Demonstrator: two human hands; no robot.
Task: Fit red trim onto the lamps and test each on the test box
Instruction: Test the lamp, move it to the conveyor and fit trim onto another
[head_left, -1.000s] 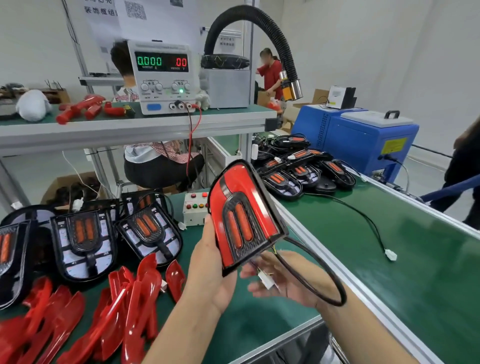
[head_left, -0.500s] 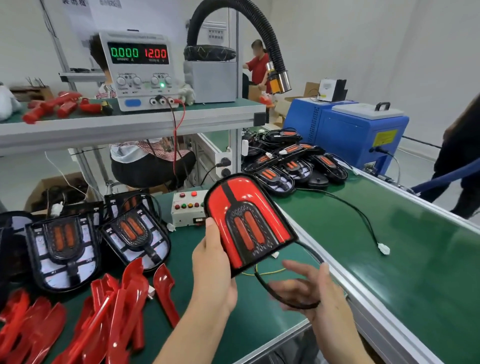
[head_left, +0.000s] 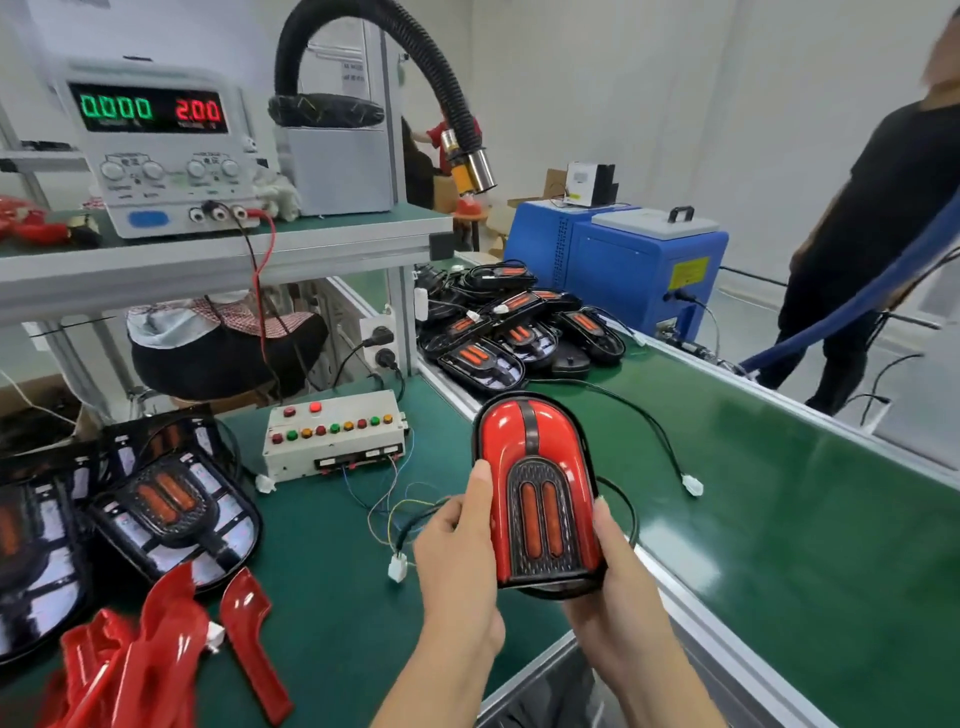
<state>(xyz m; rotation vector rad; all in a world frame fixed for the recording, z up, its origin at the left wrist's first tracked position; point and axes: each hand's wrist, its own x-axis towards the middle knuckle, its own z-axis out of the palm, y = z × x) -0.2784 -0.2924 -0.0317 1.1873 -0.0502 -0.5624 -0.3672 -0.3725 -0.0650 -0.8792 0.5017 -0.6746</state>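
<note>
Lamp (head_left: 535, 493) with red trim fitted sits upright between both hands above the green bench (head_left: 332, 597): the left hand (head_left: 457, 561) grips its left edge, thumb on the face, and the right hand (head_left: 618, 587) cups its right side and base. Its black cable (head_left: 623, 512) loops behind. Just beyond stands the test box (head_left: 335, 434); loose red trim pieces (head_left: 156, 649) and untrimmed lamps (head_left: 171, 512) lie left, finished lamps (head_left: 514, 327) on the conveyor (head_left: 779, 519).

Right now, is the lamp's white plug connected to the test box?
No, the white plug lies loose on the green mat, apart from the test box.
</note>
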